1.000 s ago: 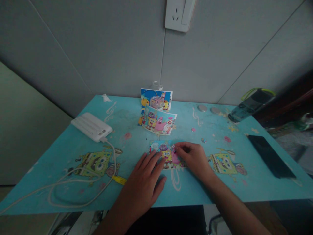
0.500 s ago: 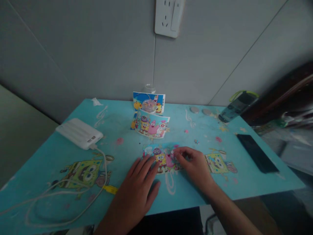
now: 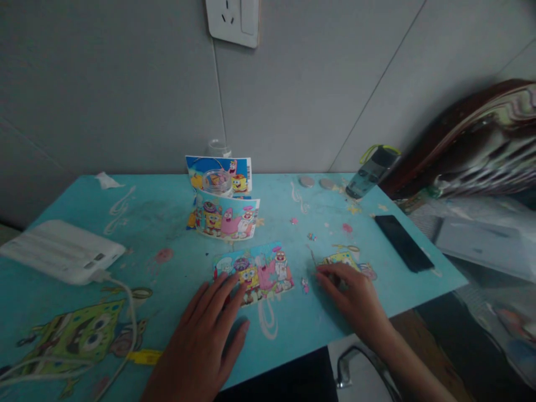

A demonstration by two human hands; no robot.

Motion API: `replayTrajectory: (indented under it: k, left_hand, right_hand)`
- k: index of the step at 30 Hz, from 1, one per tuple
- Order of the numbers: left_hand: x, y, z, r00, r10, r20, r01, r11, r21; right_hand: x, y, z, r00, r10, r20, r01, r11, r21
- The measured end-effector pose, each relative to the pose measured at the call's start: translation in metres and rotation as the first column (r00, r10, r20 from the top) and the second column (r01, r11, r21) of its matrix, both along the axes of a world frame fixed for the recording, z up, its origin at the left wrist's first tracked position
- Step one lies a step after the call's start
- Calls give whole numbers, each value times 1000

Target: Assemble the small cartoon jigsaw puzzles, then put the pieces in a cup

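Observation:
A small, brightly printed cartoon jigsaw puzzle [image 3: 262, 276] lies flat on the blue table. My left hand [image 3: 205, 329] rests with outstretched fingers on its lower left edge, covering that corner. Right of the puzzle, beside a loose pink-and-white puzzle piece [image 3: 305, 285], is my right hand [image 3: 349, 290]. Its thumb and forefinger are pinched together; whether anything is between them is hidden. Two more small loose pieces lie farther back, a multicoloured piece [image 3: 312, 237] and a pink piece [image 3: 293, 221]. Behind the puzzle stands a curved printed picture card [image 3: 228, 218].
A clear jar [image 3: 218, 181] stands between the cards. A white power bank [image 3: 62, 251] with a cable lies left. At right are a black phone [image 3: 404, 243], a tilted bottle [image 3: 371, 173] and two round lids [image 3: 307, 182]. The wall [image 3: 293, 100] bounds the back.
My right hand has moved off the puzzle to the right, and a loose piece now shows between them. My left hand stays on the puzzle. The view has turned right.

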State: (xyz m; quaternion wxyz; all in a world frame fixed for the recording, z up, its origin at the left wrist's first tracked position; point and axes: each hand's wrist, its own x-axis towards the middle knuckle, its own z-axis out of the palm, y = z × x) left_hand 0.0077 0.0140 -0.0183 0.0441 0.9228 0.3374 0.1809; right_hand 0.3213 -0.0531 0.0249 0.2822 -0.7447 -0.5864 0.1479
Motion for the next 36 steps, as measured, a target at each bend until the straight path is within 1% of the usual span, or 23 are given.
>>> replayTrajectory:
  k: [2, 3, 6, 9, 12, 16, 18, 21, 24, 27, 30, 33, 36]
  left_hand:
    - [0, 1, 0, 1000, -3, -1, 3, 1000, 4]
    - [0, 1, 0, 1000, -2, -2, 2, 1000, 6]
    - [0, 2, 1, 1000, 3, -6, -3, 1000, 3]
    - [0, 2, 3, 1000, 2, -18, -2, 1000, -11]
    - [-1, 2, 5, 1000, 1, -15, -2, 999, -34]
    - [-2, 3, 6, 1000, 10, -4, -10, 998, -69]
    - [-3, 3, 6, 1000, 10, -1, -10, 997, -78]
    - [-3, 3, 6, 1000, 11, -13, -11, 998, -67]
    - [-2, 2, 6, 999, 12, -41, -14, 999, -44]
    - [0, 0, 7, 998, 25, -61, -26, 999, -23]
    - [2, -3, 11, 997, 37, -72, -37, 999, -6]
    - [4, -5, 16, 996, 36, -81, -37, 999, -14]
    - [5, -6, 19, 997, 35, -75, -38, 999, -37]
  right_hand:
    - [16, 13, 0, 996, -68, 55, 66, 997, 30]
    - [25, 22, 0, 992, -83, 90, 79, 996, 41]
    - [45, 51, -6, 986, -43, 164, 41, 999, 13]
    - [52, 71, -13, 983, 2, 185, -2, 1000, 0]
    - [53, 77, -19, 985, 25, 169, -29, 999, 24]
    - [55, 73, -24, 993, 10, 115, -16, 999, 51]
    - [56, 71, -23, 995, 21, 101, -27, 998, 52]
    - [54, 75, -18, 990, 62, 125, -69, 996, 50]
    - [47, 91, -12, 976, 124, 180, -132, 991, 35]
    - [39, 116, -8, 960, 189, 206, -195, 981, 11]
    - [33, 138, -9, 958, 200, 205, -202, 979, -11]
    - [30, 148, -12, 961, 190, 202, -192, 981, -9]
    - [31, 149, -14, 963, 197, 186, -200, 980, -1]
